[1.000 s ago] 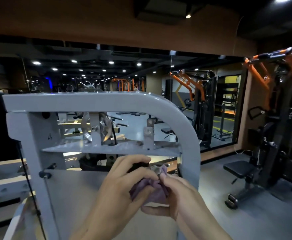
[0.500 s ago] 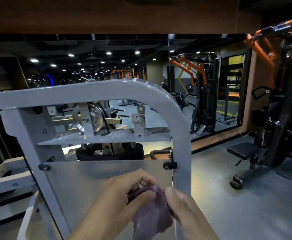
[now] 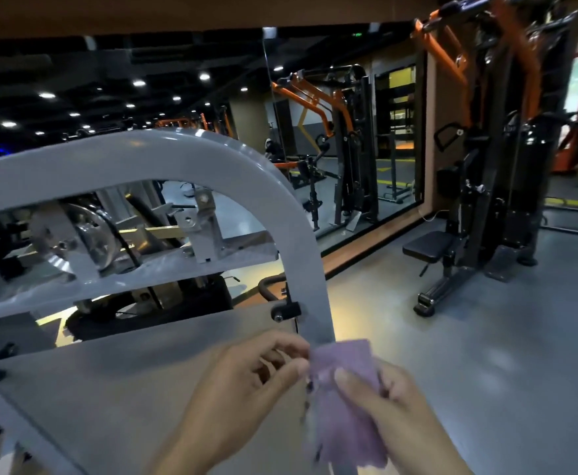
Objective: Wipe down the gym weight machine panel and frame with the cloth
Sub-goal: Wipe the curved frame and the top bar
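Near the frame [image 3: 315,255], my left hand [image 3: 256,382] and right hand [image 3: 383,399] pinch the cloth [image 3: 344,402]; I reckon it could slip mid-unfold.

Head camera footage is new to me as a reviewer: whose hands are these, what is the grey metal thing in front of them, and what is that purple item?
There is no robot here. The single view comes from a camera worn on a person's head, looking forward and down, so the two hands at the bottom are the wearer's own. The left hand and the right hand both hold a purple cloth: the left pinches its edge, the right thumb presses on its front. The cloth hangs between them, opened fairly flat, though blurred. In front stands a grey weight machine frame, a curved tube bending from its top bar down its right side. Below it sits a flat grey panel, and behind the frame a metal pulley. The cloth is not clearly touching either yet. A mirror and a black and orange machine fill the background.
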